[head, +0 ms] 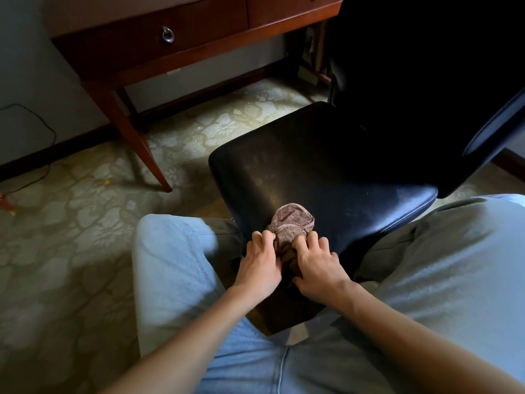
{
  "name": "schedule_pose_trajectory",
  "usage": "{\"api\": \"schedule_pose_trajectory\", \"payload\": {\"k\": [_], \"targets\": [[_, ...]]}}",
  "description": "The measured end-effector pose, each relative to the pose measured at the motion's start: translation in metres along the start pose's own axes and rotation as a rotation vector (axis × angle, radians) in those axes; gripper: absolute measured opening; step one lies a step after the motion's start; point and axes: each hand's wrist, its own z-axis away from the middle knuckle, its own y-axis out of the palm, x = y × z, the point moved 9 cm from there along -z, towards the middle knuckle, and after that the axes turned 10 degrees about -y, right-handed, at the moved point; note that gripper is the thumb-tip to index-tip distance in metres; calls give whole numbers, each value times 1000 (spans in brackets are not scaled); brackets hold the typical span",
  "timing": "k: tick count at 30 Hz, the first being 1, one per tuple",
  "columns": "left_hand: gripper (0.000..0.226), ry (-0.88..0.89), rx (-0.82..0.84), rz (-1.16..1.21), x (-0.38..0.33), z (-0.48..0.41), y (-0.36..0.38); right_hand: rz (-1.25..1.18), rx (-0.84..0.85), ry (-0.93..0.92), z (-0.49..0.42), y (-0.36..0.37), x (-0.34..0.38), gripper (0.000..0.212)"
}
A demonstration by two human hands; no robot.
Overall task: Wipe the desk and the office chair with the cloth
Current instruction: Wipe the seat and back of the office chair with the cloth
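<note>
Cloth (289, 227): brownish, patterned, pale piped hem, bunched into a lump; it lies on the office chair (326, 172), at the edge of the seat nearest me, part of it hanging over that edge between my hands. My left hand (260, 265): fingers curled and clamped on the cloth's left side, knuckles up. My right hand (318, 265): fingers bent, tips pressed into the cloth's right side, thumb tucked low against the hanging part. Chair seat: black, glossy, with dull dusty smears across the middle; dark backrest (426, 66) rising at the far right corner. My knees in pale jeans (170, 265) sit on either side of the seat. Desk (199, 27): red-brown wood, beyond the chair on the left, with a drawer bearing a metal ring pull (167, 34) and a slanted leg. Floor (71, 223): pale patterned covering; dark cable (42, 129) along the left wall.
</note>
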Motion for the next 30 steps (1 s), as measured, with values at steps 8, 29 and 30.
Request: {"api": "schedule_pose_trajectory", "payload": {"k": [8, 29, 30], "targets": [[57, 66, -16, 137, -3, 0, -4, -217, -63, 161, 6, 4, -3, 52], [42, 149, -58, 127, -108, -85, -14, -281, -386, 404, -18, -47, -89, 51], [42, 150, -56, 137, -112, -90, -14, -267, -391, 411, -21, -50, -94, 52]]}}
